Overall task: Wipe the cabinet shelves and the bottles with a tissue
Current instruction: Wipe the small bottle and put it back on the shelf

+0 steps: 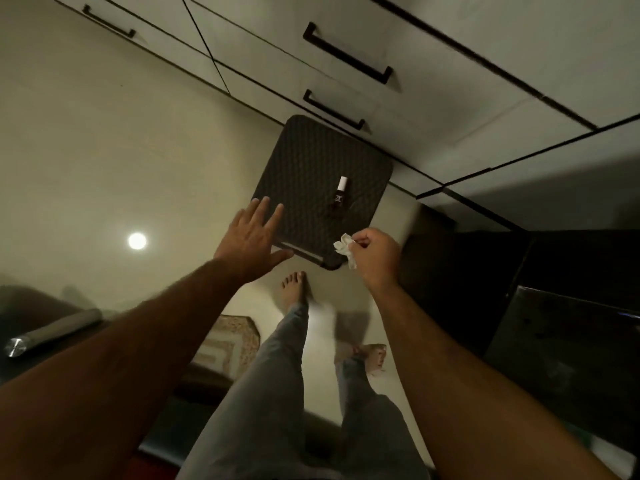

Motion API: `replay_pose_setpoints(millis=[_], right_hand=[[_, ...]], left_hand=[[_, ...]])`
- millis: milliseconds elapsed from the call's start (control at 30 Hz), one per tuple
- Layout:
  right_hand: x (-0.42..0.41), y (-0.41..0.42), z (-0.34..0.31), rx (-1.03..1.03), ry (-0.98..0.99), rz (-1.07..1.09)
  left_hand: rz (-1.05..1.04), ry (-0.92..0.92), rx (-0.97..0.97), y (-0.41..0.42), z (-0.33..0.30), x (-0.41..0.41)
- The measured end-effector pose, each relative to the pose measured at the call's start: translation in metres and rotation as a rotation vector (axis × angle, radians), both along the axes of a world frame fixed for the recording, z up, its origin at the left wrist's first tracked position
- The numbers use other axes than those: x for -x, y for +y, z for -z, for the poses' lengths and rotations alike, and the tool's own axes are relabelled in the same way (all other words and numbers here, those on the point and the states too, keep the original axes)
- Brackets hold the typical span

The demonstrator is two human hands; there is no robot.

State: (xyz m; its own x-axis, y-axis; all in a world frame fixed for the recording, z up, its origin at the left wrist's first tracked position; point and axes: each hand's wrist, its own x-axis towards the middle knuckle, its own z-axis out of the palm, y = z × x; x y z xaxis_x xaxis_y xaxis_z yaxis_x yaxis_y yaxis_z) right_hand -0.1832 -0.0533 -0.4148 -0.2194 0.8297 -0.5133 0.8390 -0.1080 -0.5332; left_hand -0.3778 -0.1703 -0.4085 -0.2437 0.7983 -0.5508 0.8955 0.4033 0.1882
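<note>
A small dark bottle (pixel 337 197) with a white cap stands on a black textured stool (pixel 311 161) in front of the white cabinet drawers (pixel 346 46). My left hand (pixel 251 237) reaches out with straight spread fingers over the stool's near left edge, holding nothing. My right hand (pixel 374 254) hovers at the stool's near right corner and pinches a crumpled white tissue (pixel 344 249) between thumb and fingers. The bottle is a short way beyond both hands, untouched.
White drawers with black bar handles (pixel 346 53) run across the top. A dark counter (pixel 554 306) lies to the right. A rolled grey cylinder (pixel 52 334) rests at the left, a patterned mat (pixel 228 341) on the floor. My bare feet (pixel 294 289) stand on the pale floor.
</note>
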Motion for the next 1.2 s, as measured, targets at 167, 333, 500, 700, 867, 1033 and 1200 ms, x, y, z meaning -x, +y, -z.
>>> replay_pose_setpoints(millis=[167,333,500,700,867,1033,1200], right_hand=[[0.047,0.010,0.051,-0.029,-0.082,-0.160],[0.085,0.022,0.086,-0.089,-0.096,-0.272],[0.094,0.026,0.114,-0.122,-0.108,-0.346],[0.072,0.040,0.116,-0.169,-0.026,-0.268],[0.046,0.072,0.123,-0.123,-0.019,-0.041],[0.048,0.090,0.138,-0.009,-0.063,-0.065],[0.056,0.085,0.144,-0.038,-0.066,-0.094]], left_hand=[[-0.036,-0.018,0.022,0.012,0.052,0.025],[-0.090,-0.046,-0.003,0.030,0.089,0.034],[-0.146,-0.043,-0.104,0.042,0.111,0.039],[-0.131,-0.055,-0.197,0.066,0.114,0.038],[-0.106,-0.109,-0.242,0.116,0.116,0.025],[-0.136,-0.209,-0.063,0.151,0.131,0.004],[-0.164,-0.211,0.011,0.158,0.143,-0.008]])
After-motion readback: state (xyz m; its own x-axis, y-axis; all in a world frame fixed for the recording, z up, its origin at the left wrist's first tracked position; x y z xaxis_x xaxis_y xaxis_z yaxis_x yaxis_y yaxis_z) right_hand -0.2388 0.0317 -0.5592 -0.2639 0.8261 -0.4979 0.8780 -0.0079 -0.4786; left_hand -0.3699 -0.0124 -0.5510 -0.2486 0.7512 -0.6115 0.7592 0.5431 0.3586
